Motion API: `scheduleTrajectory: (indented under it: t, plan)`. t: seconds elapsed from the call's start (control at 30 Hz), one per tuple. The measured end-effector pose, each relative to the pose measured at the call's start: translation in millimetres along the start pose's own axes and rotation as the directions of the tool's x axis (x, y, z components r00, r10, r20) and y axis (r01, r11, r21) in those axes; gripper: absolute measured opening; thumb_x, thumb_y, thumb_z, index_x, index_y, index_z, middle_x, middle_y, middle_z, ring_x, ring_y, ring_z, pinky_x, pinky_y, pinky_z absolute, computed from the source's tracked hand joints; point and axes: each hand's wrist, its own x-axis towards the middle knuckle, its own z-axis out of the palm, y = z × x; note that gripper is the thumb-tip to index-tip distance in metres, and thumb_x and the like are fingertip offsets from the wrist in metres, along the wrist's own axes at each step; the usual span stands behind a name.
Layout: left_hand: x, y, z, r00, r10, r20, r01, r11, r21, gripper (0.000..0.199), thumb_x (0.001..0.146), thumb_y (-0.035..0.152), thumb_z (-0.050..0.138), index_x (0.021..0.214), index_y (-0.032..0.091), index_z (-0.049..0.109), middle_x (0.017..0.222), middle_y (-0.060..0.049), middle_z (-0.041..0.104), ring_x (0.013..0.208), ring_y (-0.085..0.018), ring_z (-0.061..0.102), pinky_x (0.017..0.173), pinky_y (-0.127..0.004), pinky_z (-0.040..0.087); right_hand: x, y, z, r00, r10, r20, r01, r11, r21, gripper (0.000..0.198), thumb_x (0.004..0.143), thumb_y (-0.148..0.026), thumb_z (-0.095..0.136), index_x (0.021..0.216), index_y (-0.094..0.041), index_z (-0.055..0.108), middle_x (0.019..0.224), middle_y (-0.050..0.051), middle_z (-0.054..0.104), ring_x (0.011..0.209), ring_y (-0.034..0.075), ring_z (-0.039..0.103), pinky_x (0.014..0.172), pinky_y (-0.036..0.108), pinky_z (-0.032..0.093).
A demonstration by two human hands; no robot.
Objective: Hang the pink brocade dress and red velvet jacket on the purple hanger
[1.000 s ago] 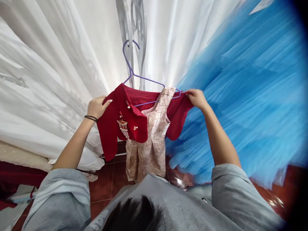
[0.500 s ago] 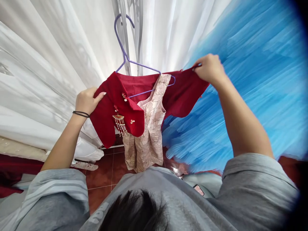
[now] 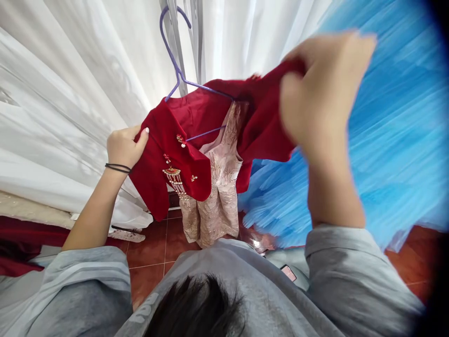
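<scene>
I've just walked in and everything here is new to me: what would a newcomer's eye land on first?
Probably the red jacket in the middle, its beaded tassel on the front, held between the left hand and the blurred right hand. Just inside it, a pale pink garment shares the purple hanger. Bright blue fabric fills much of the picture's right side.

A deep-red cloth jacket (image 3: 199,110) with a beaded, fan-shaped tasselled ornament (image 3: 171,172) on its left front panel is spread open, its right side raised higher than the left. A pale-pink sleeveless brocade dress (image 3: 224,180) hangs from a thin purple hanger (image 3: 179,73), its upper left part behind that panel.
</scene>
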Motion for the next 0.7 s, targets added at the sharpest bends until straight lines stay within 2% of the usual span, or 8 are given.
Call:
scheduleTrajectory:
  t: [0.1,0.2,0.33,0.4,0.47,0.53,0.63,0.7]
  plan:
    - [-5,3,-5,1.0,0.0,-0.01,-0.001,0.999,-0.033,0.041,0.095,0.042,0.041,0.07,0.02,0.063,0.056,0.0,0.039,0.059,-0.016,0.038,0.063,-0.029,0.025,-76,-42,49,0.927,-0.195,0.321,0.186,0.981,0.06,0.058,0.088,-0.018,0.027,0.137,-0.017,0.059,0.103,0.013,0.073,0.092,0.032,0.071,0.078,0.05,0.058]
    - [-8,5,-7,1.0,-0.014,-0.023,0.013,0.999,-0.046,0.041,0.095,0.044,0.041,0.067,0.02,0.059,0.056,0.0,0.038,0.058,-0.016,0.039,0.063,-0.03,0.024,-119,-51,117,0.818,-0.164,0.552,0.104,0.985,0.138,0.066,0.089,-0.014,0.028,0.154,-0.009,0.038,0.104,0.022,0.073,0.088,0.03,0.072,0.075,0.043,0.058]
    - [-9,6,-5,0.999,-0.04,-0.032,0.04,0.999,-0.001,0.038,0.094,0.043,0.042,0.071,0.02,0.06,0.061,-0.003,0.048,0.064,-0.019,0.048,0.062,-0.031,0.024,-130,-36,157,0.904,-0.135,0.406,0.042,0.972,0.23,0.069,0.092,-0.015,0.024,0.161,-0.009,0.018,0.092,0.021,0.074,0.083,0.031,0.073,0.076,0.045,0.057]
    - [-9,6,-2,0.997,-0.058,-0.045,0.058,0.998,-0.015,0.035,0.095,0.043,0.043,0.078,0.021,0.065,0.068,-0.005,0.057,0.07,-0.022,0.054,0.063,-0.031,0.027,-127,-32,157,0.954,-0.194,0.229,0.11,0.936,0.334,0.066,0.097,-0.023,0.02,0.162,-0.016,0.01,0.1,0.019,0.075,0.093,0.031,0.072,0.082,0.046,0.057]
    - [-9,5,1,0.996,-0.072,-0.053,0.07,0.996,-0.051,0.032,0.094,0.042,0.044,0.09,0.022,0.068,0.077,-0.007,0.064,0.08,-0.024,0.06,0.066,-0.03,0.032,-123,-33,157,0.948,-0.209,0.239,0.12,0.932,0.341,0.065,0.1,-0.029,0.022,0.162,-0.013,0.01,0.115,0.021,0.071,0.105,0.033,0.069,0.087,0.046,0.056]
    - [-10,3,3,0.996,-0.075,-0.05,0.071,0.994,-0.08,0.031,0.094,0.042,0.046,0.101,0.023,0.069,0.087,-0.008,0.068,0.089,-0.026,0.062,0.07,-0.03,0.038,-119,-35,157,0.83,-0.285,0.479,0.144,0.94,0.311,0.068,0.1,-0.035,0.035,0.16,-0.006,0.019,0.12,0.024,0.069,0.107,0.034,0.069,0.085,0.042,0.055]
    - [-11,0,0,0.997,-0.072,-0.019,0.07,0.994,-0.078,0.034,0.094,0.042,0.047,0.113,0.024,0.067,0.099,-0.009,0.07,0.097,-0.028,0.063,0.078,-0.033,0.043,-111,-28,152,0.529,-0.463,0.711,0.282,0.886,0.368,0.06,0.097,-0.048,0.049,0.148,-0.015,0.048,0.112,0.018,0.073,0.101,0.032,0.071,0.08,0.038,0.054]
    - [-10,2,-6,0.999,-0.052,-0.012,0.051,0.997,-0.061,0.038,0.093,0.042,0.048,0.122,0.025,0.064,0.109,-0.01,0.069,0.106,-0.03,0.062,0.086,-0.036,0.046,-100,-17,144,0.573,-0.502,0.648,0.345,0.865,0.365,0.047,0.1,-0.044,0.043,0.139,-0.021,0.058,0.114,0.013,0.073,0.102,0.03,0.07,0.08,0.037,0.053]
